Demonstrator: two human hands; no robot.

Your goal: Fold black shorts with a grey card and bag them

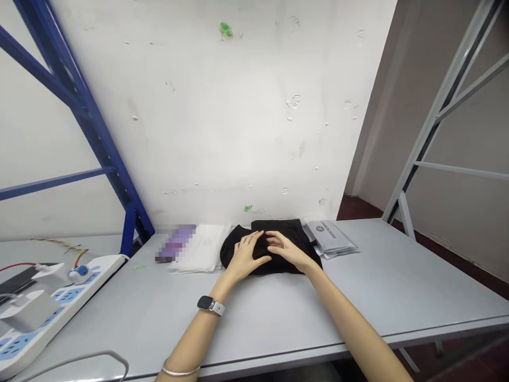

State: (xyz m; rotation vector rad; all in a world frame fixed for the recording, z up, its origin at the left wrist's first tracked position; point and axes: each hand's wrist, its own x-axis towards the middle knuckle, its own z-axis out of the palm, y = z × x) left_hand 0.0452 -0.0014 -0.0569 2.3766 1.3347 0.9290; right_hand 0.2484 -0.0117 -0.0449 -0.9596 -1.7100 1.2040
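Observation:
A piece of black cloth (292, 228), perhaps a folded garment, lies bunched near the back of the grey table. Over its left part rests my left hand (244, 257), fingers stretched out and the thumb spread to the right. My right hand (290, 252) touches the middle of the cloth from the right, its fingers loosely bent and the thumb a little apart from them. The fingertips of both hands almost meet. Folds of the fabric lie under and between them, and I see no firm grip on it.
White plastic packets (204, 246) and a blurred purple item (177, 241) lie left of the cloth. Grey printed packages (332, 237) sit at its right. A power strip (59, 313) with plugs and cables runs along the left. Behind the table (270, 318) stands a white wall panel (238, 116).

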